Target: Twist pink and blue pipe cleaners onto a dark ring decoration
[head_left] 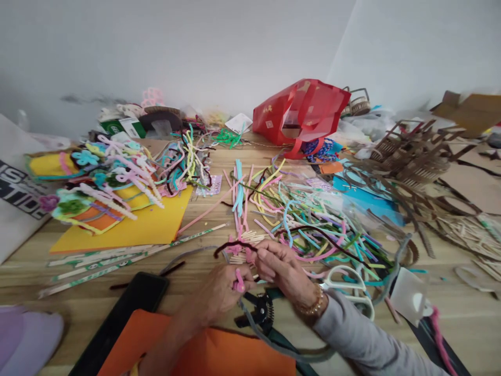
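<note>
Pale wall (176, 52) behind a wooden counter (462, 308) crowded with craft materials, seen from above. Left hand (219, 292): fingers pressed together, pinching one short pink pipe cleaner (238, 280) above the wood. Right hand (279, 269): fingers appear closed on one end of a dark brown pipe cleaner (235, 244), which arches leftward through the air above a small heap of short craft sticks (246, 237). The two hands are close together, apparently so that both pipe cleaners can be worked at one spot, above the clutter. Directly below and beside them lie one pair of black pliers (260, 313) and one pair of white-handled scissors (344, 279), both within easy reach. Farther forward spreads one loose pile of multicolored pipe cleaners (313, 230), too many to count. To the left, one yellow card sheet (121, 235) lies partly beneath a heap of pipe-cleaner flowers (102, 177); at least four striped sticks (117, 263) lie nearer the hands. One red bag (299, 117) stands toward the wall.
</note>
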Available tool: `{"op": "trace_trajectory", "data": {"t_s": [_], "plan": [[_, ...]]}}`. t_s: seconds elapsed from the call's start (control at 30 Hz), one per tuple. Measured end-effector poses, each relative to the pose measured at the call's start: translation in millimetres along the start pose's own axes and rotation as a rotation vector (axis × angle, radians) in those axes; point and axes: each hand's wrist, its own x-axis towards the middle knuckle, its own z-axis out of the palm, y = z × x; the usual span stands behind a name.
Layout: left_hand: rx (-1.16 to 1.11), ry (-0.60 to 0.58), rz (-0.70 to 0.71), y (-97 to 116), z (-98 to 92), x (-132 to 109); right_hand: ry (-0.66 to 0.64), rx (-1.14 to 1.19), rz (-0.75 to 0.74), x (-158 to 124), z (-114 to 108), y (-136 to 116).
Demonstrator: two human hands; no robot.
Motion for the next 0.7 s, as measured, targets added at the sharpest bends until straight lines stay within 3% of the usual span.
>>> {"op": "trace_trajectory", "data": {"t_s": [0.1,0.33,0.43,0.5,0.57,0.7], "plan": [[0.038,-0.056,0.063,1,-6.1,4,0.071,0.115,-0.031,5,-4,-5],[-0.696,0.253,0.079,-6,-26.5,18,0.204,0.289,-0.044,15,-19,-10],[-0.798,0.398,0.059,-8,-31.1,21,0.204,0.34,-0.052,17,-23,-13],[-0.76,0.366,0.002,-9,-29.7,19,0.194,0.353,-0.061,17,-24,-15],[-0.709,0.246,-0.066,-9,-25.1,17,0.192,0.346,-0.057,17,-24,-16],[-0.618,0.083,-0.037,-10,-15.6,12,0.196,0.333,-0.038,16,-21,-14]]}}
